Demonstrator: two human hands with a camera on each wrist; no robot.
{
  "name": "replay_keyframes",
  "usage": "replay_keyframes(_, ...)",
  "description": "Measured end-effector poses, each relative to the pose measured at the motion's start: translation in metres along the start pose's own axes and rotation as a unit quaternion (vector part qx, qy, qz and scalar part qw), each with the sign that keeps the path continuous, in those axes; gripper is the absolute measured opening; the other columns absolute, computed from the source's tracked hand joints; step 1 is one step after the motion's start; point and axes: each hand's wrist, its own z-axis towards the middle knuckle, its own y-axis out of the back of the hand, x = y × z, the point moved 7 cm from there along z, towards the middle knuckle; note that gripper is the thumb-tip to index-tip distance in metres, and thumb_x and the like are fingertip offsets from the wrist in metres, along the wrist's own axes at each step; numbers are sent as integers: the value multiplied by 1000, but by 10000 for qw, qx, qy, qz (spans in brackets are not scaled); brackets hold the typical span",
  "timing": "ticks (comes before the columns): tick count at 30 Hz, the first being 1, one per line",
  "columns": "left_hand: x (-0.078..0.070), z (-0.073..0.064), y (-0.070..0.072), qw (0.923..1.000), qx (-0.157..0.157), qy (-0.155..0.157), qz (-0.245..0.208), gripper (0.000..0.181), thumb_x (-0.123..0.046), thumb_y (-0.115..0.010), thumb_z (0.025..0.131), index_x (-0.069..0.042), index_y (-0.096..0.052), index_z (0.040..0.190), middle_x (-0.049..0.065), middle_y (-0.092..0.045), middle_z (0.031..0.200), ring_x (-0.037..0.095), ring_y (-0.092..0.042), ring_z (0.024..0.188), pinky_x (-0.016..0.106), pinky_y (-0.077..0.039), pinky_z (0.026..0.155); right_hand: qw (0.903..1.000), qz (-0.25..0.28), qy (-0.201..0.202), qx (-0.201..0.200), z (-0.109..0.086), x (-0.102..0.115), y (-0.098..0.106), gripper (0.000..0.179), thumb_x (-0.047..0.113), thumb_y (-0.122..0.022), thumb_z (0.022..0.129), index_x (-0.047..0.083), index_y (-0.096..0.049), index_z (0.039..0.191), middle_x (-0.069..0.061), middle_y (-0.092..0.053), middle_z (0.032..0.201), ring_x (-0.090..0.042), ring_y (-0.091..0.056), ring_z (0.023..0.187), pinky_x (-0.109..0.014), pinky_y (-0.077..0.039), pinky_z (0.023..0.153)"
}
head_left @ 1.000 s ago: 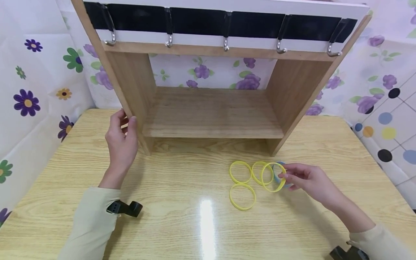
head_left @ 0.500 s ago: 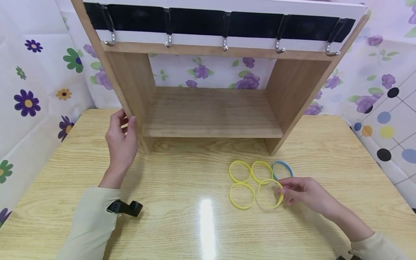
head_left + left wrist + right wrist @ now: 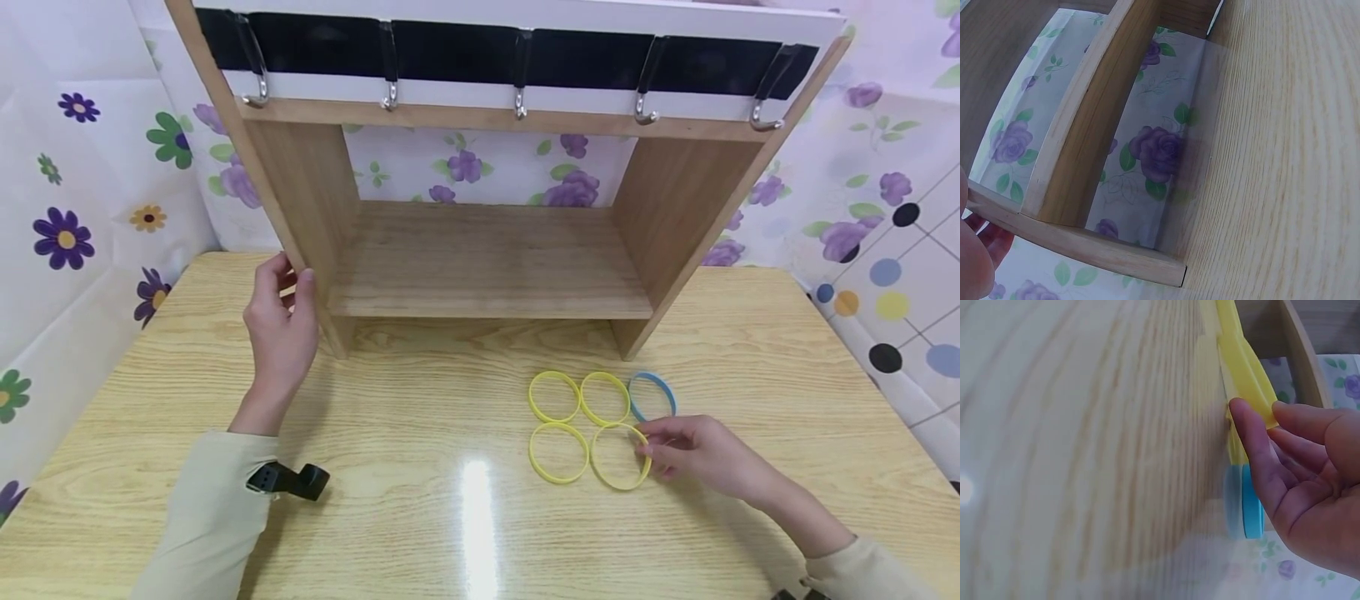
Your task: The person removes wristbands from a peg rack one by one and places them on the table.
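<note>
My right hand (image 3: 701, 458) pinches the right side of a yellow rubber band-like ring (image 3: 621, 488) between thumb and fingertips. In the right wrist view the yellow ring (image 3: 1249, 372) appears edge-on, with thumb and forefinger at its near end. A blue ring (image 3: 652, 374) lies just behind that hand. Three other yellow rings, one of them a front-left ring (image 3: 558, 482), lie close beside the pinched one, forming a two-by-two block. My left hand (image 3: 281, 329) holds the left side panel of a wooden rack (image 3: 491, 262), thumb at its front edge and fingers behind.
Several metal hooks hang along the rack's top board, including a middle hook (image 3: 521, 98). The rack stands at the back of the wood-grain table (image 3: 405, 500). Flowered sheeting (image 3: 97, 192) covers the walls. Black wrist cameras, such as the left one (image 3: 300, 481), sit on the sleeves.
My right hand has brought the yellow ring from over the blue one toward me and lowered it beside the front-left ring. The blue ring is uncovered. My left hand has stayed still.
</note>
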Motion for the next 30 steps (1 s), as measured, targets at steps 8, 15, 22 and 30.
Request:
replay_keyframes(8,2,0,2,9999,-27,144,-25,32,-9,-53,98,9,-53,124,19,-62,116,15,-56,102,20,-46,83,9990,-447,66,-26,4,2,1,40,13,-62,95,-15,-57,122,-5,-68,91,-14,-65,73,-30,-56,63)
replay_keyframes(15,-1,-1,1,9998,3,159,-88,31,-8,-53,98,9,-53,124,18,-62,116,23,-57,104,20,-46,83,9928,-1143,181,-295,3,8,7,35,18,-62,96,-7,-63,120,2,-69,88,-9,-63,71,-28,-54,59)
replay_keyframes(22,-36,8,25,9974,-72,-423,572,42,-3,-57,94,7,-46,132,20,-53,127,28,-52,113,31,-44,93,9794,-1561,662,-1098,-2,16,11,23,9,-63,94,-1,-69,114,2,-71,91,-8,-64,74,-25,-53,59)
replay_keyframes(30,-91,-4,54,9778,-613,-1560,1258,46,-11,-57,91,5,-50,134,21,-52,134,32,-43,126,43,-29,105,9629,-1997,972,-1535,3,36,18,23,5,-63,93,-3,-68,114,-3,-72,90,-11,-64,69,-24,-51,55)
